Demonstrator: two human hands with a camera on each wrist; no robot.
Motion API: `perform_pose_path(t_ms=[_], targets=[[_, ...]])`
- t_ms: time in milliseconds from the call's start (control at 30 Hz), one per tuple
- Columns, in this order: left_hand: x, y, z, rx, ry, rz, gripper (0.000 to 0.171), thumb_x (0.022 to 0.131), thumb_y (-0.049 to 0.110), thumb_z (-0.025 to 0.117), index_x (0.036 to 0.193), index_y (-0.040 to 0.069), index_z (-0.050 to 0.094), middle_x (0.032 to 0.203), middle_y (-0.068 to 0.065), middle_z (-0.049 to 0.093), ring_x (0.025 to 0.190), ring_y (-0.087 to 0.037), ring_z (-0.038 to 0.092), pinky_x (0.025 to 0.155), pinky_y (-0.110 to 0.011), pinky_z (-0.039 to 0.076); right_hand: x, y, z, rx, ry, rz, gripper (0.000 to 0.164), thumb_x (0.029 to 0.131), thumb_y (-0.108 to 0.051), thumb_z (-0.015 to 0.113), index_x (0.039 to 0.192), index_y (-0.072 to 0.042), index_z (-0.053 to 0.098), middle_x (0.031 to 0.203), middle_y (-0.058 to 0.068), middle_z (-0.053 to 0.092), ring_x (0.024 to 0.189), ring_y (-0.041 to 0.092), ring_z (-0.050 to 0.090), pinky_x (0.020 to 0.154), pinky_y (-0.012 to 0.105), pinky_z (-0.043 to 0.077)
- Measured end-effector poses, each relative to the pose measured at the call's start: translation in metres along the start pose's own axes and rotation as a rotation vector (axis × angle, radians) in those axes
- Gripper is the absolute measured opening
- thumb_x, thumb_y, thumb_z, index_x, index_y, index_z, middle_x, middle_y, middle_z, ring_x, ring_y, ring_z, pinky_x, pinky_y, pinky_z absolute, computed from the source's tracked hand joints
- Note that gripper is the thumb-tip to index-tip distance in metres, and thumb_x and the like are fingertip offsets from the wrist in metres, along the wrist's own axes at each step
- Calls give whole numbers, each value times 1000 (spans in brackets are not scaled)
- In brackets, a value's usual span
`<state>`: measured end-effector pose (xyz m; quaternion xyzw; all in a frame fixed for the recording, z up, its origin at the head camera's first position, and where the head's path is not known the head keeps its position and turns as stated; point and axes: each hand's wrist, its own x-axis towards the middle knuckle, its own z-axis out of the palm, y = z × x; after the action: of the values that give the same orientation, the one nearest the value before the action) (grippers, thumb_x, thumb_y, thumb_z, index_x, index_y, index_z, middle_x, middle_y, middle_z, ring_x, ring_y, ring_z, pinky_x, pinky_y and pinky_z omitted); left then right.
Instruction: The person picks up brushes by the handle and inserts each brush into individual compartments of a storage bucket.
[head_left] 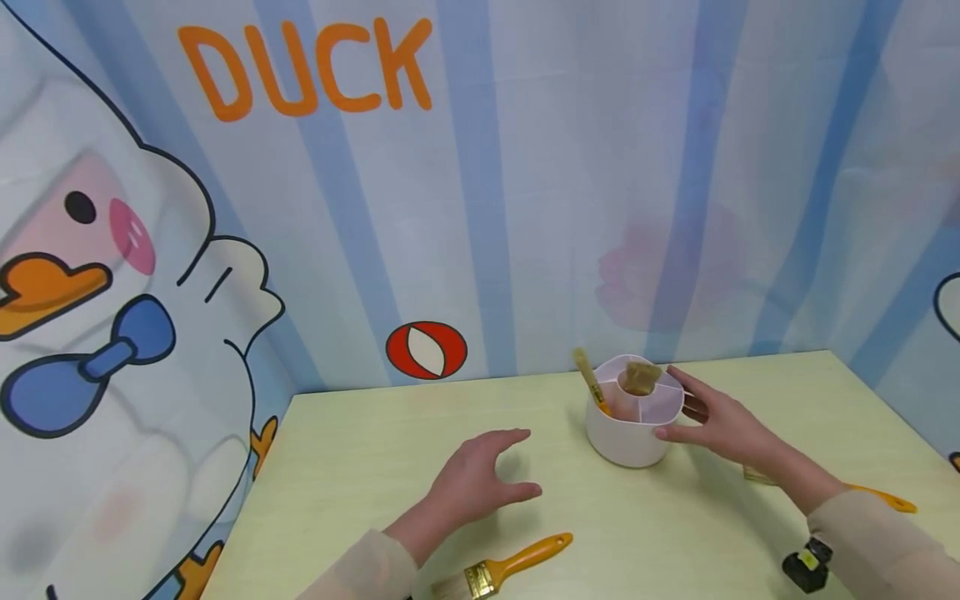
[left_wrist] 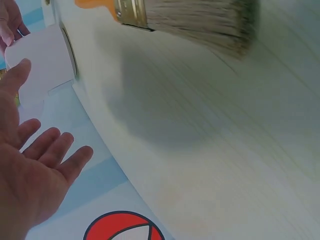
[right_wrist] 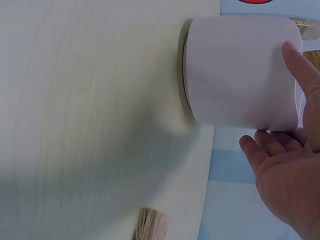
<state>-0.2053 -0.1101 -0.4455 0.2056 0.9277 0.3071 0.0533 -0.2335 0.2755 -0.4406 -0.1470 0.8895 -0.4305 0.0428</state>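
Observation:
A white round divided organizer [head_left: 630, 446] stands toward the back right of the table. One paintbrush [head_left: 588, 375] leans bristles-up in its left compartment, and another paintbrush [head_left: 642, 377] pokes up from the round middle one. My right hand [head_left: 723, 423] holds the organizer's right side, the thumb on its front wall and the fingers round behind. In the right wrist view, the thumb and fingertips meet the organizer's wall [right_wrist: 240, 75]. My left hand [head_left: 476, 479] hovers left of the organizer, holding nothing, thumb and fingers spread apart. Below it lies a paintbrush [head_left: 528, 554] with an orange handle.
Under my right forearm lies another paintbrush [head_left: 888, 497], its middle hidden by the arm. A black device [head_left: 808, 565] is at my right wrist. Behind the pale table [head_left: 360, 467] hangs a striped curtain [head_left: 525, 208] with a duck print.

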Motion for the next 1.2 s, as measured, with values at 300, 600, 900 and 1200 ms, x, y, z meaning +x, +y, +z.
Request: perform_pose_path(t_ms=[300,600,900,1200], targets=[[-5,-10,-3,40,45,79,73,90,42,87,154,21,59,157,0,59,144,-29,55,117,-55,46,-10,0,9,-14,93,-5,99,95,-28,84,167,3,24,165,35,34,143,55,47,103,53,56],[-8,-16,-3,115,80,133,74,90,41,87,155,20,57,158,-1,57,142,-28,56,113,-55,50,-21,-2,15,-29,107,-6,103,94,-31,85,168,3,21,167,33,32,142,55,48,104,55,54],[-11,-21,-2,173,122,169,75,90,43,87,155,19,58,158,-1,57,143,-26,57,110,-52,54,-36,-4,23,12,90,-10,104,96,-29,83,169,1,16,165,35,33,143,53,48,105,53,53],[-14,-27,-3,181,160,222,73,90,40,88,154,19,60,157,-3,59,140,-26,59,106,-53,56,-46,-9,28,-1,93,-30,105,97,-30,82,170,0,14,170,33,25,147,53,44,108,55,49]])
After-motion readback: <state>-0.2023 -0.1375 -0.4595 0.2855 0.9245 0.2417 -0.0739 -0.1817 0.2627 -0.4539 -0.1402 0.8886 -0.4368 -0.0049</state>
